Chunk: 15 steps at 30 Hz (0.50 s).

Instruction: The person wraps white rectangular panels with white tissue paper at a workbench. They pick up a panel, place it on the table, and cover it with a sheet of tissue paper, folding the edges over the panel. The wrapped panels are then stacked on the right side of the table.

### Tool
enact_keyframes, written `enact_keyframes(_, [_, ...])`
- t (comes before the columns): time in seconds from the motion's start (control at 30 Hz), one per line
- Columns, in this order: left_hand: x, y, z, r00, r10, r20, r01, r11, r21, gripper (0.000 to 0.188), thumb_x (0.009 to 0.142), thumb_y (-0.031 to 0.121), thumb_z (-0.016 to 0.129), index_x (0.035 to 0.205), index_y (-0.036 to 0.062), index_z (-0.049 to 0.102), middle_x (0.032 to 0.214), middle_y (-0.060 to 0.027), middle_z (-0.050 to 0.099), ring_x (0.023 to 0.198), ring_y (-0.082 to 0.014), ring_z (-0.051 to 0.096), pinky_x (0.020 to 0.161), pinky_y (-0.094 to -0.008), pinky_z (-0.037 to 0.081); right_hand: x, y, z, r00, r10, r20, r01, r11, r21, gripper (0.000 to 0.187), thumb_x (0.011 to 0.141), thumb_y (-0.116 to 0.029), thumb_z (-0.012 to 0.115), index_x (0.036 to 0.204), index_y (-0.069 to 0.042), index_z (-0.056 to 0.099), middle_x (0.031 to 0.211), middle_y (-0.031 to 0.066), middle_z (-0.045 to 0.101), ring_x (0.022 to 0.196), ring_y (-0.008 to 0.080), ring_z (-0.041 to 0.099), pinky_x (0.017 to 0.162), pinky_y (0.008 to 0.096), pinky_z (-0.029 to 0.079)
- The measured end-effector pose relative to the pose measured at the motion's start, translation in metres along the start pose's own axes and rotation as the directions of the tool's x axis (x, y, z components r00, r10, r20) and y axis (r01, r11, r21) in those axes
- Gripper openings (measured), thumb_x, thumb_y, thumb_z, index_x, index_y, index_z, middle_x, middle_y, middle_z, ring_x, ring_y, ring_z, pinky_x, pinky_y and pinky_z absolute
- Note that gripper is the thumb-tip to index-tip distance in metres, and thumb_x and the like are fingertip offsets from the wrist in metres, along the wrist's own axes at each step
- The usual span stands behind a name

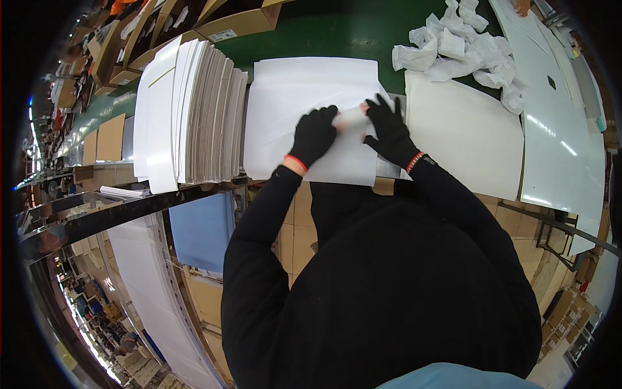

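Observation:
A large white sheet [285, 91] lies flat on the workbench in front of me. Over its middle is my left hand [315, 135] in a black glove, its fingers curled in and the bare tips smeared by motion. Close to the sheet's right edge, my right hand [389, 131], also gloved in black, has its fingers spread apart. A pale blur shows between the two hands, and I cannot make out what it is. Left of the sheet stands a thick stack of white boards [210, 117]. To the right lies another white sheet [463, 136].
Crumpled white paper [447, 48] is heaped at the back right, beside a glossy pale panel [564, 123]. Open cardboard boxes [236, 24] line the back left of the green bench top [330, 35]. Below the front edge, a blue panel [202, 230] sits at the left.

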State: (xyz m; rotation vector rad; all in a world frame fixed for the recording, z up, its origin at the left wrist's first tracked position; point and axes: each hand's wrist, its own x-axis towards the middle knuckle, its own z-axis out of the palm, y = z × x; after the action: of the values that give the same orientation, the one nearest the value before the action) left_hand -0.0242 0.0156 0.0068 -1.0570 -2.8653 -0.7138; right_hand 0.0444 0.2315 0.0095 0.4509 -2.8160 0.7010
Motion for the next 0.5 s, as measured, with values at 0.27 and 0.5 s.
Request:
enact_keyframes(0.27, [0.042,-0.038,0.02,0.983,-0.182,0.027,0.182,0.983,-0.017,0.035,0.096,0.038,0.041,0.099,0.0103,0.062,0.087,-0.0134,0.065,0.081,-0.0334,0.063,0.071,-0.0437,0.049,-0.038,0.001,0.001,0.786,0.515,0.342,-0.605,0.523,0.601,0.051,0.085,-0.031,0.069,0.122,-0.001,0.051,0.111,0.0109,0.062,0.097,0.0205,0.061,0.085,0.0334,0.047])
enact_keyframes(0.5, [-0.007,0.06,0.047,0.924,-0.379,-0.059,0.339,0.879,-0.334,0.034,0.095,0.034,0.049,0.107,0.0034,0.057,0.086,-0.0189,0.066,0.083,-0.0345,0.064,0.072,-0.0434,0.049,-0.027,-0.027,0.007,0.661,0.462,0.591,-0.568,-0.207,0.797,0.059,0.081,-0.037,0.074,0.12,0.003,0.055,0.105,0.0065,0.063,0.092,0.0156,0.059,0.084,0.0322,0.047])
